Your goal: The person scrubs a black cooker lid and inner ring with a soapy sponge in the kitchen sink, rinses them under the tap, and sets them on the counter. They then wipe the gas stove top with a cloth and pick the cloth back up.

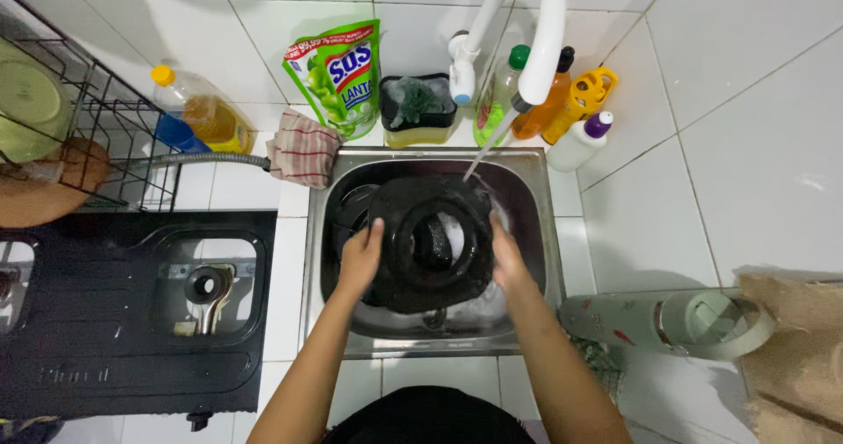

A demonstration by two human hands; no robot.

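Over the steel sink I hold a black stove pan support, squarish with a round hole in its middle. My left hand grips its left edge. My right hand holds its right edge. Water runs from the white tap in a thin stream onto the support's upper right corner. More dark dishes lie under it in the sink, mostly hidden.
A black gas stove with one burner bare sits left of the sink. Behind the sink stand a green soap pouch, a sponge holder, several bottles and an oil bottle. A wire rack is far left.
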